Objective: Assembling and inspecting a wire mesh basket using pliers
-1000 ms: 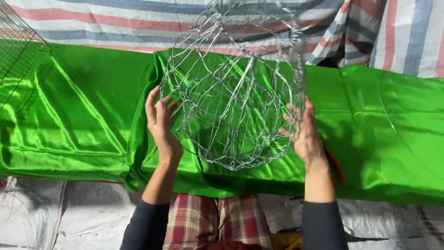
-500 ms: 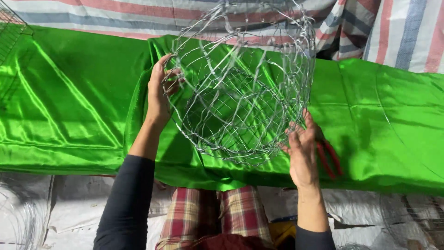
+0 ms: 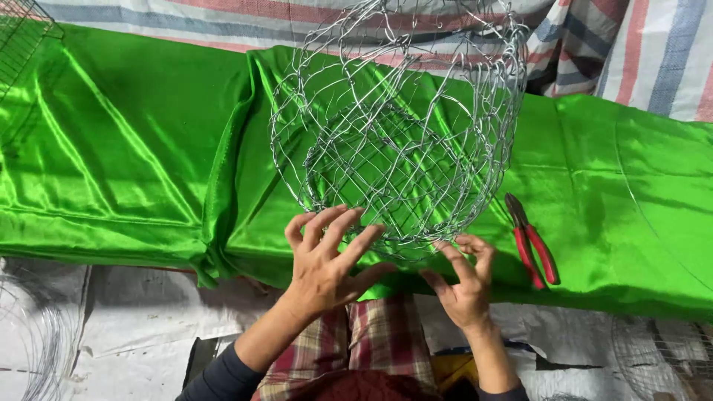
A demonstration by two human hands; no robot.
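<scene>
1. A green cloth (image 3: pixel 126 148) lies spread wide across the work surface, creased and glossy, over a striped sheet (image 3: pixel 631 44) that shows along the top edge.
2. A round wire basket (image 3: pixel 397 126) stands on the cloth near the middle, its open mouth tipped towards the person. The top of its rim runs out of view.
3. The left forearm comes up from the bottom edge in a dark sleeve, slanting right. The left hand (image 3: pixel 327 263) is at the basket's near rim, back of the hand up, fingers (image 3: pixel 336 223) fanned wide and laid against the wire.
4. The right forearm rises almost straight from below, its sleeve mostly cut off. The right hand (image 3: pixel 464 286) sits just beside the left, at the same low rim, fingers (image 3: pixel 475 249) loosely spread and curled to the wire. Whether either hand actually pinches a strand, I cannot tell; the mesh is too fine.
5. Red-handled pliers (image 3: pixel 531 241) lie on the cloth just right of the basket, untouched.
6. A wire grid (image 3: pixel 22 33) pokes in at the top left corner, mostly out of view.
</scene>
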